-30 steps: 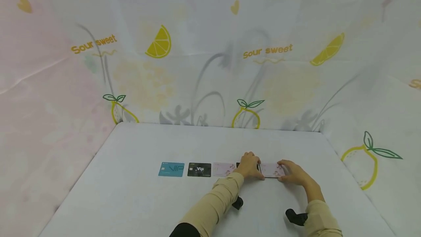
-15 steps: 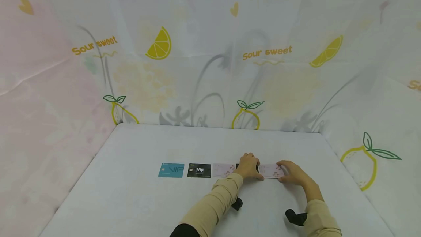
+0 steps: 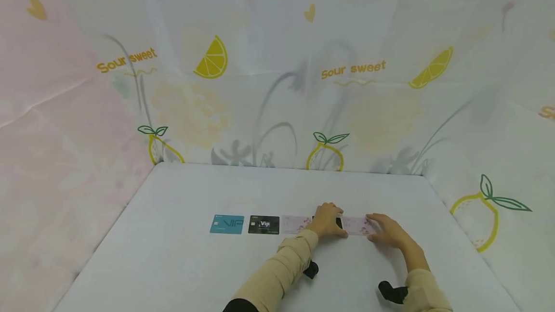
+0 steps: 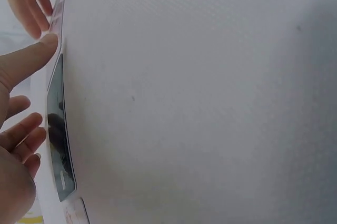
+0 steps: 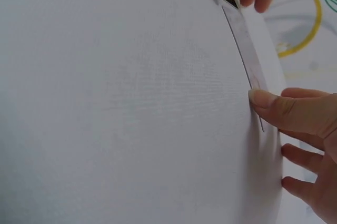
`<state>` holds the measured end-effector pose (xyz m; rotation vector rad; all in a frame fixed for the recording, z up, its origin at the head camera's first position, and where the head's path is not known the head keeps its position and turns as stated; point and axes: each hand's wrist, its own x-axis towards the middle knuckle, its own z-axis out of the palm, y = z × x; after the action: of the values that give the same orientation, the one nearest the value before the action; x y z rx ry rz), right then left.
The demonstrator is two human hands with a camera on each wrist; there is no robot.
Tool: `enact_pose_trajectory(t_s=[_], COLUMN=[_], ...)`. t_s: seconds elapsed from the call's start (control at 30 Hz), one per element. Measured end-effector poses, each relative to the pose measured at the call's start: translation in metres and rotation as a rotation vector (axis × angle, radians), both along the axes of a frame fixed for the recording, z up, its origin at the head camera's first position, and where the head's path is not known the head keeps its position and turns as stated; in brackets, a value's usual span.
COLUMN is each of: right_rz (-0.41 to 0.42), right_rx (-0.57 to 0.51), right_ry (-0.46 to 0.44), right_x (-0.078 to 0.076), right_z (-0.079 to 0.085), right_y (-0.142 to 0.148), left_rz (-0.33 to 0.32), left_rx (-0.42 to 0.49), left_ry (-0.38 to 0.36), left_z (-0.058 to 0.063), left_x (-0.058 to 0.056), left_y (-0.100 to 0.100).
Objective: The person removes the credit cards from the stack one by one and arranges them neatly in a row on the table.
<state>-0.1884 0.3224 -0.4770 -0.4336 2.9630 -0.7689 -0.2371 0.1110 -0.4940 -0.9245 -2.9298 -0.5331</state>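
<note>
A row of cards lies on the white table. My left hand [image 3: 326, 220] arches over a dark card [image 4: 59, 134] and covers most of it in the head view. Its thumb and forefinger reach the seam where that card meets the rightmost pink patterned card [image 3: 357, 226], pinching the pink card's left end. At that card's right end, my right hand [image 3: 389, 230] pinches the long edges, with the thumb on the near edge in the right wrist view. The pink card appears to lie flat. Its exact contact with the left fingertips is partly hidden.
Left of my hands lie another pink card [image 3: 296, 224], a black Vip card [image 3: 264, 225] and a blue VIP card [image 3: 227, 224]. The white table [image 3: 173, 264] backs onto a lemon-printed cloth [image 3: 269, 110]. Black camera mounts [image 3: 393, 292] stick out near the wrists.
The rightmost pink card's near edge has sunk slightly to the table. Both hands stay almost where they were at its ends; the head view has shifted a little.
</note>
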Motion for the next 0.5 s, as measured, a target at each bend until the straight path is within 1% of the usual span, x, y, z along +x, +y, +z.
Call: enact_pose_trajectory(t_s=[0.17, 0.3, 0.4, 0.5], right_rz=[-0.059, -0.081, -0.086, -0.095], right_rx=[-0.01, -0.015, -0.016, -0.025], right_ry=[0.009, 0.033, 0.055, 0.08], right_x=[0.005, 0.008, 0.009, 0.011], right_z=[-0.004, -0.005, -0.005, -0.007], right_y=[-0.002, -0.005, -0.007, -0.01], left_rz=[-0.005, 0.001, 0.005, 0.01], left_rx=[0.105, 0.196, 0.241, 0.263], left_ry=[0.036, 0.064, 0.078, 0.094], left_z=[0.002, 0.006, 0.009, 0.012], left_x=[0.001, 0.002, 0.002, 0.004], left_y=[-0.01, -0.019, -0.026, -0.035])
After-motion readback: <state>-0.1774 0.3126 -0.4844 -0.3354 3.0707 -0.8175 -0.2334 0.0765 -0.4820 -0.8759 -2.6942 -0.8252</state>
